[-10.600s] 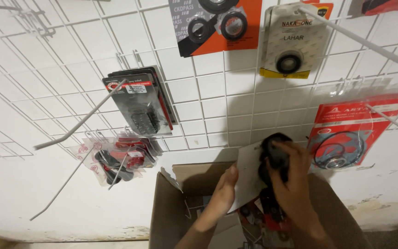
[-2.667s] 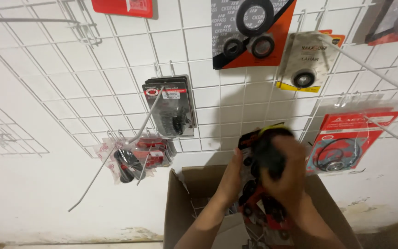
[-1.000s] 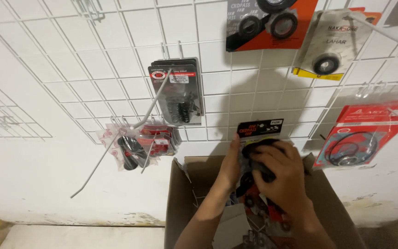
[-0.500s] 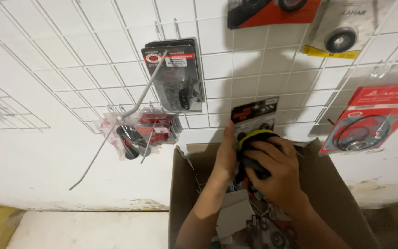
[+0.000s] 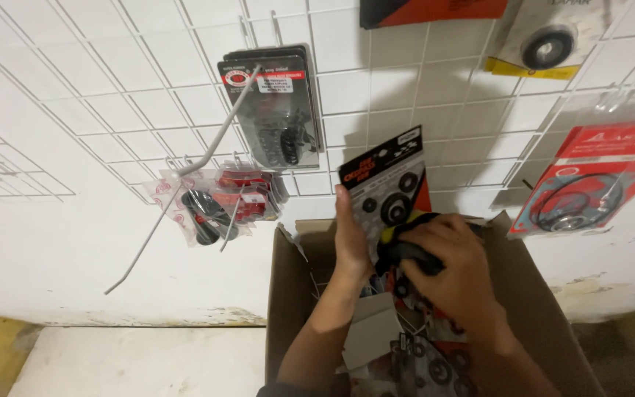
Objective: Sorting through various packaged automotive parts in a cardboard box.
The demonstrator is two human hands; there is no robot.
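Note:
My left hand holds the left edge of a black-and-orange carded pack of rubber seal rings, standing upright over an open cardboard box. My right hand grips a bundle of similar packs with black rubber parts just right of that card, above the box. More packs of rings lie inside the box under my forearms.
A white wire grid panel covers the wall, with long hooks. On it hang a black blister pack, clear red bags, a red gasket pack and a yellow-edged seal pack. White floor lies at lower left.
The view has tilted down and the hanging packs rose in frame. My hands have sunk toward the box, and the black-and-orange card now stands clear above my left hand.

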